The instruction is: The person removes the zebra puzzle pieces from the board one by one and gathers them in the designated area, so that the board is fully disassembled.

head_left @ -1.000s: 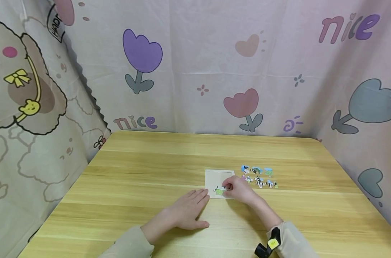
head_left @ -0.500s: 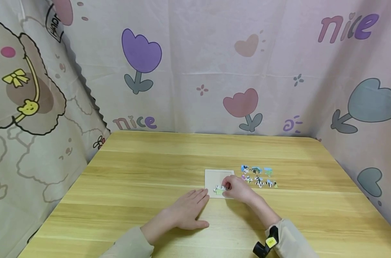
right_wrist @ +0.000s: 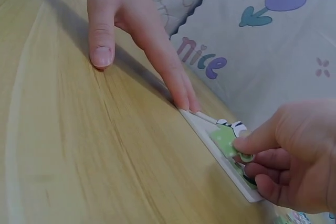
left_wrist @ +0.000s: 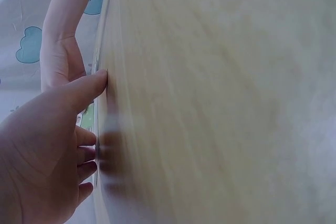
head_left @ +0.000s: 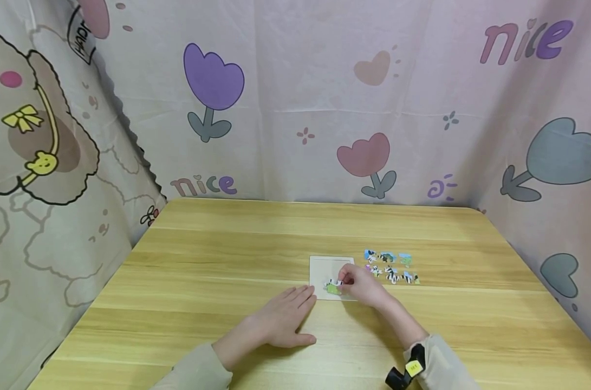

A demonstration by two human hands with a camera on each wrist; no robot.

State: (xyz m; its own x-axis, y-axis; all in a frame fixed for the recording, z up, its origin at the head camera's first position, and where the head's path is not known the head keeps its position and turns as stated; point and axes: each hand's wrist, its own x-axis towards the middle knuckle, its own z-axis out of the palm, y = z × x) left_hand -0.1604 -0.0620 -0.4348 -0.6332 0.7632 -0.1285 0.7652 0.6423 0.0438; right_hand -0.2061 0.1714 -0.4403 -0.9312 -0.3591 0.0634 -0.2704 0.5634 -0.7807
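Between thumb and fingers, my right hand [head_left: 365, 286] pinches a green jigsaw piece [head_left: 333, 287] with a black-and-white top edge. The piece is held tilted over the lower part of a white puzzle tray [head_left: 319, 266]. In the right wrist view, another green-and-black patch [right_wrist: 252, 181] shows in the tray under the right fingers, mostly hidden. My left hand [head_left: 285, 318] lies with straight fingers on the table, its fingertips at the tray's left edge. In the left wrist view the left hand [left_wrist: 47, 140] hides most of the tray.
Several loose jigsaw pieces [head_left: 391, 275] with animal pictures lie in two rows right of the tray. Everything rests on a wooden table [head_left: 217, 249]. A printed curtain [head_left: 285, 65] stands behind the table and along both sides.
The green piece has shifted slightly to the right and changed its tilt, with the right hand moving a little along with it. The left hand stays in place.
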